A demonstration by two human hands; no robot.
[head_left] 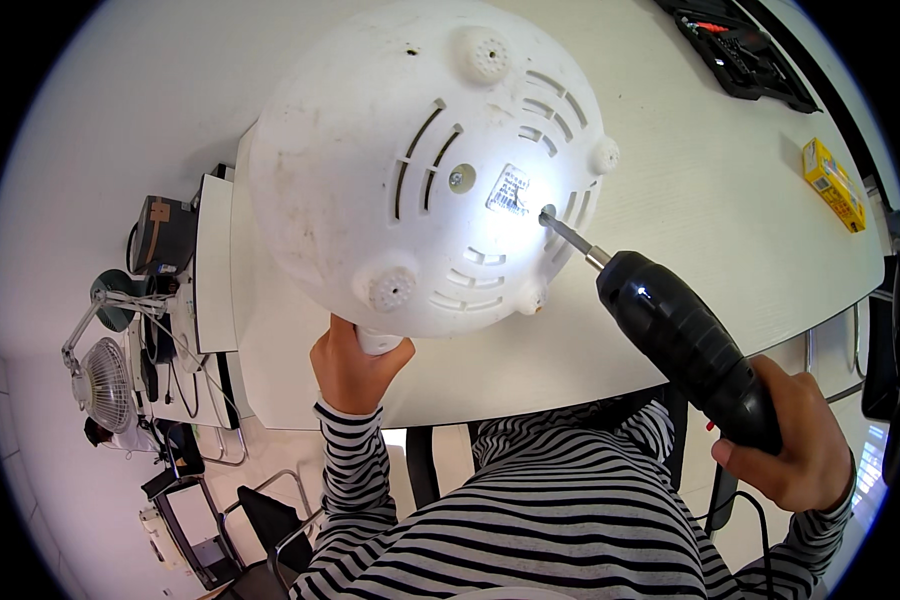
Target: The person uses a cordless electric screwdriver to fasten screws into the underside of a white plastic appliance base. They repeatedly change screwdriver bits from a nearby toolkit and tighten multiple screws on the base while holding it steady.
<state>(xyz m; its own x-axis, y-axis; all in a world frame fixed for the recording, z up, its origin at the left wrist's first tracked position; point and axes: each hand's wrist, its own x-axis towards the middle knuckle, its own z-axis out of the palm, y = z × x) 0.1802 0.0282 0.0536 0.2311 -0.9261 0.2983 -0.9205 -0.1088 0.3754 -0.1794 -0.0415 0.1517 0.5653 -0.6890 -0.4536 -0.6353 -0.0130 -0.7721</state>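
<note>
A white, round plastic appliance [320, 200] is tilted so that its underside faces me, showing vent slots, knobbly feet and a small label. My left hand [355, 372] is closed round its white handle [378, 342] at the lower edge. In my right hand [802, 445] is a black electric screwdriver [675, 325], gripped at its rear end. The metal bit reaches into a screw hole [547, 213] right of the label, and bright light falls around that spot. Another recessed hole [461, 179], with a screw head in it, sits left of the label.
The white table [690, 180] spreads beneath. On it lie an open black tool case [745, 55] at the far right and a yellow box [833, 185] nearer. To the left stand a side table with a dark box [162, 235], a fan [103, 383] and a black chair [270, 525].
</note>
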